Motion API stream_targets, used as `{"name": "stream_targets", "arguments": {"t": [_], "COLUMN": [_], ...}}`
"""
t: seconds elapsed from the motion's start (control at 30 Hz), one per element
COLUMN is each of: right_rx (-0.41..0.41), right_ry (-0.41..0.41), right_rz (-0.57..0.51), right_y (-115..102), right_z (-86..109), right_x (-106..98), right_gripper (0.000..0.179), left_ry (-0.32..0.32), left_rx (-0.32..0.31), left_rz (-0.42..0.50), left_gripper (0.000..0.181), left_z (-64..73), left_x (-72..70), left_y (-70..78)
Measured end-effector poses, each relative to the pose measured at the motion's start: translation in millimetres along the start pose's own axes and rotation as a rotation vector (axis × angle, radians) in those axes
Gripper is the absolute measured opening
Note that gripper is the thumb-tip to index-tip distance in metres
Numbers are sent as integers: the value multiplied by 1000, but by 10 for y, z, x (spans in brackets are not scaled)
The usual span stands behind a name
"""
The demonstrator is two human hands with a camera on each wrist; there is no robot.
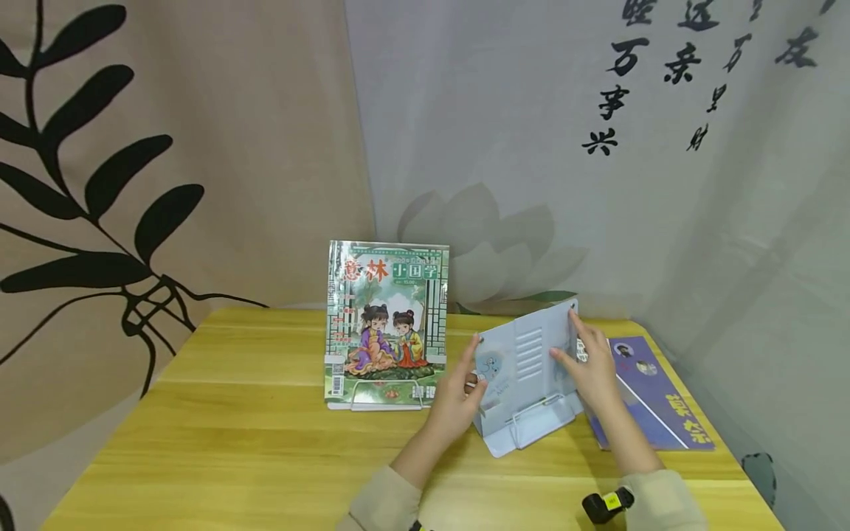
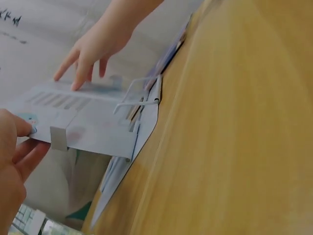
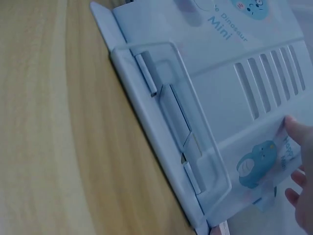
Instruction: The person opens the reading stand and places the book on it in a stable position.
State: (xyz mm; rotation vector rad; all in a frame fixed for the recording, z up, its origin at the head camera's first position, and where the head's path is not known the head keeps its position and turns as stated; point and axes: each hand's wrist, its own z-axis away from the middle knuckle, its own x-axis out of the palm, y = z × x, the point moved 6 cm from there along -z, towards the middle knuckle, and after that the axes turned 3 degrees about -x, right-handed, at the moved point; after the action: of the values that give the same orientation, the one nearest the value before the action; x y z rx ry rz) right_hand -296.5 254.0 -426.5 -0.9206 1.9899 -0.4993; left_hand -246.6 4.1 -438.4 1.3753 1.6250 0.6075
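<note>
A light-blue metal book stand with slots and cartoon dinosaurs stands tilted back on the table. My left hand pinches its left edge, thumb in front and fingers behind, as the left wrist view also shows. At the opposite edge, my right hand holds the stand with its thumb on the front face. Some right-hand fingers pass beyond that edge in the right wrist view. A wire page holder crosses the stand's lower front above the bottom ledge.
Left of the stand, a green illustrated magazine is propped upright on another stand with a wire holder. A purple book lies flat to the right, partly behind my right arm. Printed curtain cloth hangs behind the wooden table.
</note>
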Motion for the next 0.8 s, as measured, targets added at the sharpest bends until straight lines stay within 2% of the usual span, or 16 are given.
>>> {"name": "stream_targets", "arguments": {"t": [0.23, 0.37, 0.53, 0.6, 0.7, 0.8], "right_rx": [14, 52, 91, 83, 72, 87], "right_ry": [-61, -102, -125, -140, -164, -203], "right_rz": [-36, -53, -185, -229, -259, -250], "right_y": [-45, -81, -146, -187, -401, -489], "right_z": [-69, -103, -155, -175, -198, -211], "right_x": [27, 42, 32, 15, -58, -84], "right_gripper": [78, 76, 69, 67, 65, 65], "left_ry": [-19, -18, -2, 0, -2, -3], "left_rx": [6, 63, 146, 159, 158, 170], "left_rz": [-31, -55, -23, -11, -9, -12], "left_gripper": [93, 86, 76, 75, 74, 72], "left_z": [76, 106, 137, 140, 138, 130], "left_x": [68, 121, 205, 237, 280, 324], "left_y": [155, 243, 326, 349, 383, 418]}}
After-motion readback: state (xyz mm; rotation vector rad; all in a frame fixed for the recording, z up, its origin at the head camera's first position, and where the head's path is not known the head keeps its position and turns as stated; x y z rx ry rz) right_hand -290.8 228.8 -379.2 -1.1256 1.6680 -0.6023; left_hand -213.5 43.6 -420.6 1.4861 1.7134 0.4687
